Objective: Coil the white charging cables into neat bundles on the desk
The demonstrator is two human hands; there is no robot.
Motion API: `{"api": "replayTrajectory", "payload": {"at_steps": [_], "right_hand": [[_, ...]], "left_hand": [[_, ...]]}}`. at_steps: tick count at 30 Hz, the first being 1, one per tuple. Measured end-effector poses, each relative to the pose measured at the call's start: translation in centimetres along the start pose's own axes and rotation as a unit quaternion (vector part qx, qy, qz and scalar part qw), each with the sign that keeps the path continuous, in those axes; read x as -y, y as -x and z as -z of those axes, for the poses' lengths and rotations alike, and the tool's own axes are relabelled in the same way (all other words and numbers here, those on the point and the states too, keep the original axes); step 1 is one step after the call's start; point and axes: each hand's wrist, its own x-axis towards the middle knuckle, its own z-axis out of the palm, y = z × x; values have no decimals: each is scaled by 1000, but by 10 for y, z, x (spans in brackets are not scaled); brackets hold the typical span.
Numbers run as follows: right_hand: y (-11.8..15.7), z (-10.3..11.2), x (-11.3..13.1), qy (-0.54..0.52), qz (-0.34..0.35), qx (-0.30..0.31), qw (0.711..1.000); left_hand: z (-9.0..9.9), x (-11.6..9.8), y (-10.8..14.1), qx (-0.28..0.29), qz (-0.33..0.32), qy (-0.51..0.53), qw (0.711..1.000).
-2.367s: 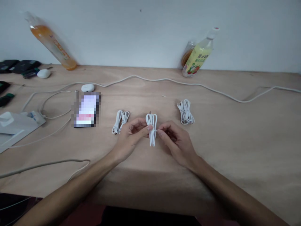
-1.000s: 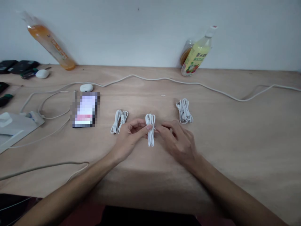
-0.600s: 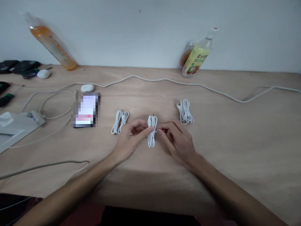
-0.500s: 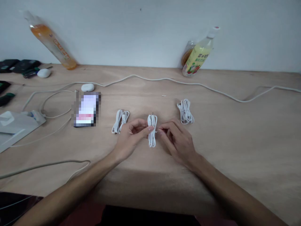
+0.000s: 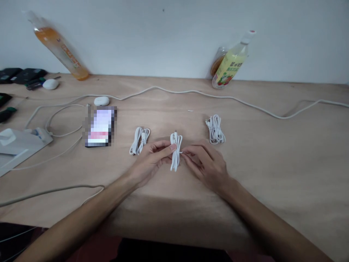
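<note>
A coiled white cable [image 5: 175, 162] is pinched upright between the thumb and fingers of my left hand [image 5: 148, 160], its plug end at the top. From the coil's right side sticks out a thin white twist tie [image 5: 181, 152]. The thumb and forefinger of my right hand [image 5: 209, 165] are closed on the end of that tie. Just beyond my left hand lies another coiled white cable [image 5: 135, 140], partly behind the fingers. A third coiled cable [image 5: 216, 130] rests on the table past my right hand.
A phone [image 5: 100, 126] and a white earbud case [image 5: 101, 101] lie to the left. Along the back runs a long white cord [image 5: 174, 92]. An orange drink bottle [image 5: 61, 51] and a yellow one [image 5: 230, 65] lean by the wall. A power strip [image 5: 19, 145] sits at far left.
The held cable coil has tilted slightly, its top edging left. My left hand has turned a little under it, and the tie at the right fingertips shows more plainly.
</note>
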Motion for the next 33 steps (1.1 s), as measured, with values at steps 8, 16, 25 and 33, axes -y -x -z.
{"api": "replayTrajectory", "payload": {"at_steps": [8, 16, 25, 33], "right_hand": [[-2, 3, -1, 111, 99, -12, 989], [-2, 2, 2, 74, 68, 4, 995], [-2, -1, 11, -203, -246, 29, 947], [-10, -1, 6, -394, -389, 70, 830]], "left_hand": [[0, 1, -2, 2, -3, -11, 1000], [3, 4, -1, -32, -40, -81, 995], [0, -1, 1, -1, -99, -198, 975], [2, -3, 3, 40, -91, -217, 971]]}}
